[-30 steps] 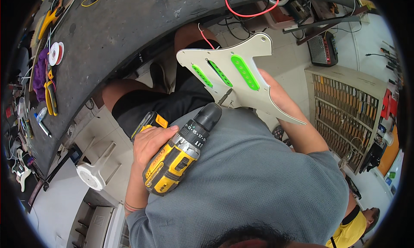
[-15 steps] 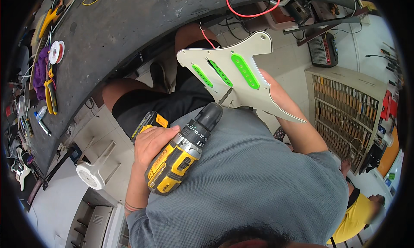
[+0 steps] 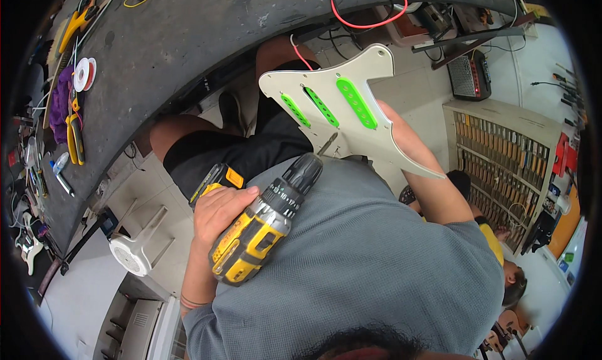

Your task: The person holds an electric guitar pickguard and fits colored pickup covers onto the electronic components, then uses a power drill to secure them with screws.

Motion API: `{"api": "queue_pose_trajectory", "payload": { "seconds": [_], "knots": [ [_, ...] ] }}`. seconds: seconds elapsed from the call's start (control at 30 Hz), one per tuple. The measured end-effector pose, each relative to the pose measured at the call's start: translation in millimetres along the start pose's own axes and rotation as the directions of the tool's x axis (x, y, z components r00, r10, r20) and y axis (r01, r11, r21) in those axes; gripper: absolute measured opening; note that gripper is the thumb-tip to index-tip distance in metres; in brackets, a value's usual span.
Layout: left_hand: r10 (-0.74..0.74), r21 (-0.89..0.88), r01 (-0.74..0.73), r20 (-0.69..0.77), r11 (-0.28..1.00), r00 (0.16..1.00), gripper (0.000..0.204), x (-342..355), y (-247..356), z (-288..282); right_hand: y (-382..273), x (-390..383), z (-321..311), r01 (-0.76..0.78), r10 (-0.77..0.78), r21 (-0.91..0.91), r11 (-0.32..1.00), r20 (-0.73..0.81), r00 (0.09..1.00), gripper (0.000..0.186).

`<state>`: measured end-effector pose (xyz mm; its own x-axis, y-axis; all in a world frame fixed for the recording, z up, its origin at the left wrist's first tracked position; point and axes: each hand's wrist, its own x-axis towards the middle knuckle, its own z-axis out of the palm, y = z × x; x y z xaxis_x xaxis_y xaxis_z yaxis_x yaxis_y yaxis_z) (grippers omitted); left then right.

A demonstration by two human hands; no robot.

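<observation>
My left hand is closed round the handle of a yellow-and-black cordless drill. A thin bit points from its chuck up to the lower edge of a cream guitar pickguard, by the end of the middle pickup. I cannot tell how deep the tip sits. Three green pickup covers are set in the pickguard, and a red wire sticks out behind its upper left side. My right hand holds the pickguard from behind, its fingers hidden by the plate.
A dark workbench curves across the top left, bearing pliers, a wire spool and purple cloth. A white stool stands at lower left. On the right are a small amplifier, a tool rack and another person.
The drill and pickguard have shifted only very slightly. The other person at the right has bent over toward the rack, and guitar bodies now show at the lower right.
</observation>
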<state>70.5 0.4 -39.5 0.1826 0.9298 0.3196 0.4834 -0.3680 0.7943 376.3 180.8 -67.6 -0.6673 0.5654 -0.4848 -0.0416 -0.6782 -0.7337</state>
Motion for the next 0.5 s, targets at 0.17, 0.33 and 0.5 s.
{"api": "queue_pose_trajectory", "payload": {
  "seconds": [0.17,0.33,0.5],
  "knots": [
    [-0.214,-0.141,0.196,-0.125,0.97,0.969,0.051,-17.2,6.9,-16.1,-9.9,-1.5,11.6,-0.034,0.034,0.017,0.999,-0.009,0.999,0.04],
    [-0.535,-0.688,0.302,-0.148,0.66,0.832,0.076,4.5,-4.6,-13.4,-12.4,0.2,23.3,-0.062,0.085,-0.217,0.974,0.098,0.992,0.015],
    [-0.378,-0.808,0.102,-0.156,0.581,0.913,0.08,40.2,-25.2,-6.4,-2.6,1.9,24.3,0.082,0.006,-0.257,0.963,0.323,0.946,0.022]
  ]
}}
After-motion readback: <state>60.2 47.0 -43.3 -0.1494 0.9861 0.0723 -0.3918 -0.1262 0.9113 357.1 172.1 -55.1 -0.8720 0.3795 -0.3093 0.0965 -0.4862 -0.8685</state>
